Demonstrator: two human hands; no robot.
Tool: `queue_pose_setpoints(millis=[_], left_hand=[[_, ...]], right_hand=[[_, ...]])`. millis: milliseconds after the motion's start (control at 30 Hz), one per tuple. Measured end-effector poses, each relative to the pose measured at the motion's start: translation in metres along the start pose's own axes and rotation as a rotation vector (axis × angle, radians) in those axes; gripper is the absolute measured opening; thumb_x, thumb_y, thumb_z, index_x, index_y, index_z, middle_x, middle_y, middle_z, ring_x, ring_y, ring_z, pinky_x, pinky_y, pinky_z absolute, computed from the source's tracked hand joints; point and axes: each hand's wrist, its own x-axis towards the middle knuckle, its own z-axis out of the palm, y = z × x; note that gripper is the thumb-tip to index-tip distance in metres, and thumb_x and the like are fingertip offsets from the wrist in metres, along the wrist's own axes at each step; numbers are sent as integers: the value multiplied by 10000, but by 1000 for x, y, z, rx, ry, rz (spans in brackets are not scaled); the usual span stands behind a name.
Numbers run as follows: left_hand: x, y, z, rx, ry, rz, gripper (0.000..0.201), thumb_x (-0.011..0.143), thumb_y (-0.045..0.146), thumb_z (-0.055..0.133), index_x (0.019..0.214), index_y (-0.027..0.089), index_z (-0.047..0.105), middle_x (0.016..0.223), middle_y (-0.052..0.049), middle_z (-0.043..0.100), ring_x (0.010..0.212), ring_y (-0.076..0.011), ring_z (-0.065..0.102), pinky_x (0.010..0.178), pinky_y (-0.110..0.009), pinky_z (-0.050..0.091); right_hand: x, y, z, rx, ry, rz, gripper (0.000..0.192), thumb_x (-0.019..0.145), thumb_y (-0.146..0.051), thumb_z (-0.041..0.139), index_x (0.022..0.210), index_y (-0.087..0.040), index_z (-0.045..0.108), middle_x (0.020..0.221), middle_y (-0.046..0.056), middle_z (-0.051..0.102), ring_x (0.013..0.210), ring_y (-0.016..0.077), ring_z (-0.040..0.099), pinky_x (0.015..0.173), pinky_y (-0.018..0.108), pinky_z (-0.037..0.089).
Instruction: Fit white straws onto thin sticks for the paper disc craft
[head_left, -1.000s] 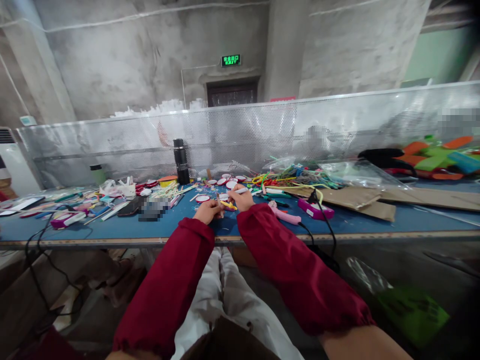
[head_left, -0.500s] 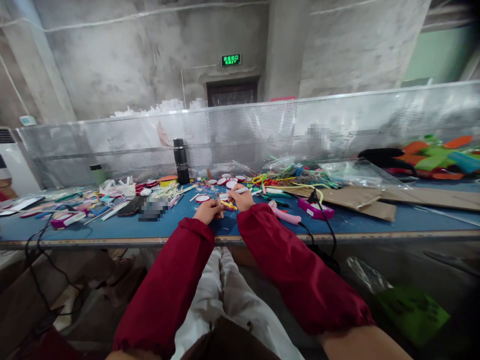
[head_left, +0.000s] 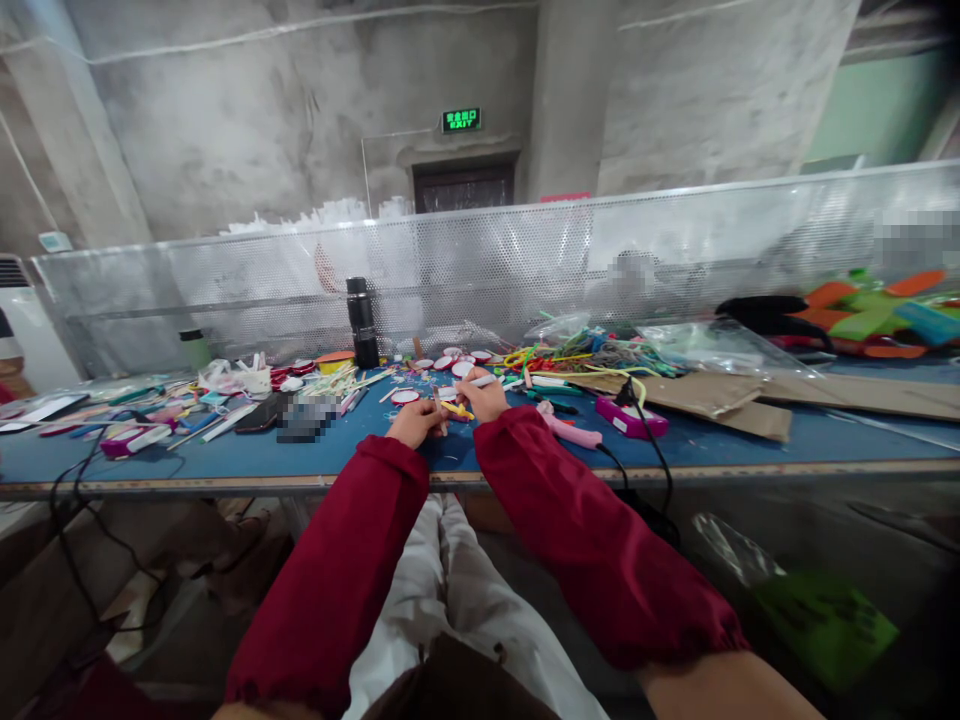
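Observation:
Both arms wear dark red sleeves and reach onto a blue worktable [head_left: 750, 445]. My left hand [head_left: 415, 423] pinches a thin wooden stick [head_left: 436, 403] that stands up from its fingers. My right hand [head_left: 484, 398] holds a white pen-like tool [head_left: 480, 381] whose tip points right. A small yellow piece [head_left: 457, 409] lies between the two hands, touching or just under them; what it is stays unclear. Round red-and-white discs [head_left: 406, 397] lie just beyond the hands.
A black flask [head_left: 364, 323] stands behind the hands before a perforated metal screen [head_left: 525, 260]. Pink glue guns [head_left: 631, 417] with black cables, coloured wires [head_left: 592, 355], cardboard sheets [head_left: 697, 395] and plastic bags lie right. Straws, sticks and a phone [head_left: 259, 414] lie left.

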Motion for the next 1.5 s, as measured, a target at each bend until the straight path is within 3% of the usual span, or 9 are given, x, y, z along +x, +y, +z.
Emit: queue_pose_setpoints(millis=[700,867,1133,1500], left_hand=[[0,0,1,3,8,-1,295,731,333,875,695,152,645,639,10,668,586,-120,597,603,-242,507],[1,-2,-1,50,7,23,325,716,399,887,719,155,672,654,-10,674,639,-157,629,628,-276,537],[3,-4,-2,62,-4,59,374,706,467,881,717,161,666,623,1,660,604,-143,614,600,-263,533],[0,-1,0,24,5,1,304,720,345,876,698,160,636,649,8,666,612,-134,610,626,-257,522]], right_hand=[[-2,-3,2,29,-31,-18,166,694,-353,655,649,-264,523,539,-13,621,508,173,576,525,305,489],[-1,-2,1,3,0,-7,170,693,-339,651,636,-265,508,520,-22,607,489,166,558,512,302,479],[-3,-5,1,2,-46,-41,190,714,-365,672,650,-270,521,557,-6,636,520,185,584,532,324,505],[-2,-5,2,20,9,-16,174,684,-356,645,630,-262,509,514,-27,603,484,152,550,510,286,470]])
